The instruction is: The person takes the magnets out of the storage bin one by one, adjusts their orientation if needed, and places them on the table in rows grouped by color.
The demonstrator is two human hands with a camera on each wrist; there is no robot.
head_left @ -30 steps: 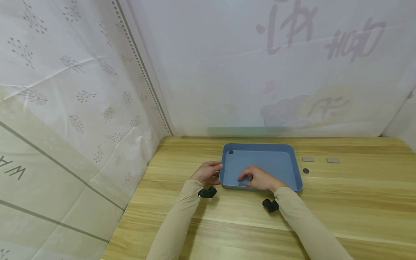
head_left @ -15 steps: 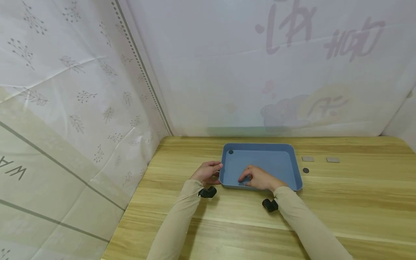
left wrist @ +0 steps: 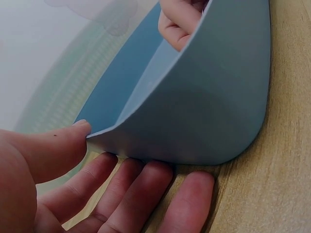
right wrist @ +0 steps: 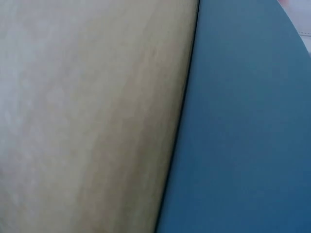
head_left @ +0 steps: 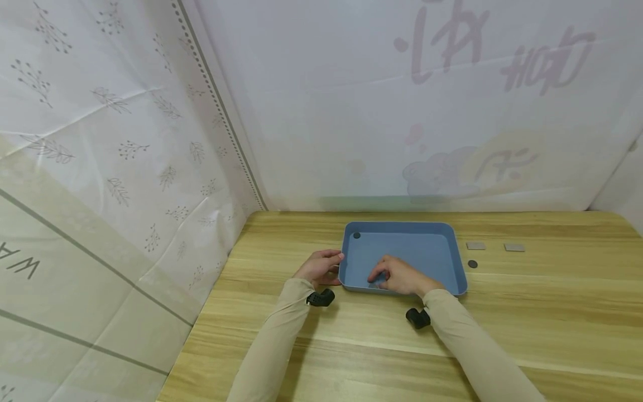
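A shallow blue tray (head_left: 402, 227) lies on the wooden table. My left hand (head_left: 319, 267) holds its left side, with the thumb at the rim and the other fingers against the outer wall; the left wrist view shows this grip closely. Inside the tray, by the near wall, my right hand (head_left: 398, 276) has thumb and index finger curled around a small greyish disc (head_left: 373, 285), which is mostly hidden. A dark round disc (head_left: 357, 235) sits in the tray's far left corner. The right wrist view has only tray wall and table, no fingers at work.
To the right of the tray, another dark disc (head_left: 473, 264) lies on the table (head_left: 552, 312). Behind it are two flat grey rectangular pieces (head_left: 475, 245), spaced apart. A patterned cloth (head_left: 402, 111) hangs behind the table, and another hangs on the left.
The right thumb and index finger shift slightly at the disc by the near wall, and less of it shows now. The left hand and tray stay in place.
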